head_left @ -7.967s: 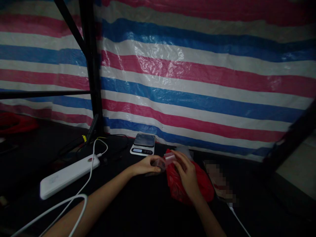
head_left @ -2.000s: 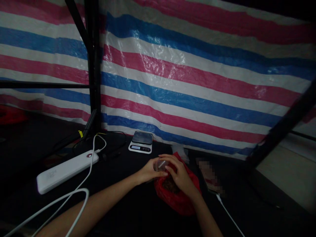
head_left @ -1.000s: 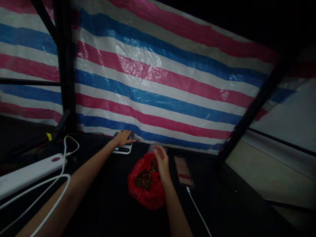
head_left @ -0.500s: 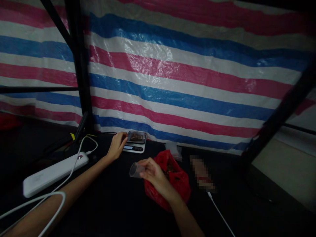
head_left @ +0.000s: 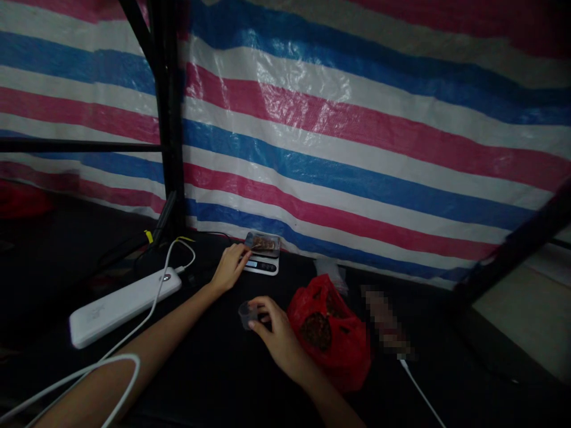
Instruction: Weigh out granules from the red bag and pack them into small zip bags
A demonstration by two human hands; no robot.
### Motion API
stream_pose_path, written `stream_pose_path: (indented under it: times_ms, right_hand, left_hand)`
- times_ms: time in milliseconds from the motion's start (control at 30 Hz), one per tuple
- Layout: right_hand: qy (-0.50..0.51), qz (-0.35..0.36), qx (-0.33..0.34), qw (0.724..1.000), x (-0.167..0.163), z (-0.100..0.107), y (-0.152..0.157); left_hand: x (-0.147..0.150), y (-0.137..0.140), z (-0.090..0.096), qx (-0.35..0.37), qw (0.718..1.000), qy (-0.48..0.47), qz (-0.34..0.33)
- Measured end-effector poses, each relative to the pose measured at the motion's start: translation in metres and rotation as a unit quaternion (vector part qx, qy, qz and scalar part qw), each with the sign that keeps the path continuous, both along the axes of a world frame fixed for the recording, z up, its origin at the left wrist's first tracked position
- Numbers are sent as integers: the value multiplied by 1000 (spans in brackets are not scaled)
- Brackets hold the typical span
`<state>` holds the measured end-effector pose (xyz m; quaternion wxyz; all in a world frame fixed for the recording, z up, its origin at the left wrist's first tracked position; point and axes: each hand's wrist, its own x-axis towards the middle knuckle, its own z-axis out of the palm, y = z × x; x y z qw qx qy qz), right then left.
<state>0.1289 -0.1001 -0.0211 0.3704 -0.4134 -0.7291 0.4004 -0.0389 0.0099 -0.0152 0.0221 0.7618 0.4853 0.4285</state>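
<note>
At the left edge of a small white digital scale is my left hand, its fingertips pinching the near corner of a clear plastic bag that lies on the scale. Brown bits fill the bag. My right hand grips a small clear plastic cup by its side, thumb and fingers around it. Whether the cup holds anything is too dark to tell. Just right of that hand, a red plastic bag sits with its mouth partly open, showing dark brown granular stuff.
A white power bank with a white cable lies at the left. Some clear plastic bags rest behind the red bag. Farther right is a blurred-out object with a cable. Black frame posts and a striped sheet bound the back.
The scene has shifted to the right in view. My right hand has drawn left from the red bag, and the cup has turned more upright. More of the brown contents shows.
</note>
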Motion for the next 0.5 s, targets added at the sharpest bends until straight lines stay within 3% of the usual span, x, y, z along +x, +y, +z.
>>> stream_pose_path:
  times_ms: [200,367,500]
  right_hand:
    - [-113,-30,60,991,-1,-5,-2]
    - [-73,7,89,993,-7,24,-11]
    - [-34,-44,143,988,-23,49,29]
  left_hand:
    - [-11,6,0,9,998,-45,36]
    - [-14,11,-4,6,996,-69,48]
    - [-14,12,-4,2,997,-62,42]
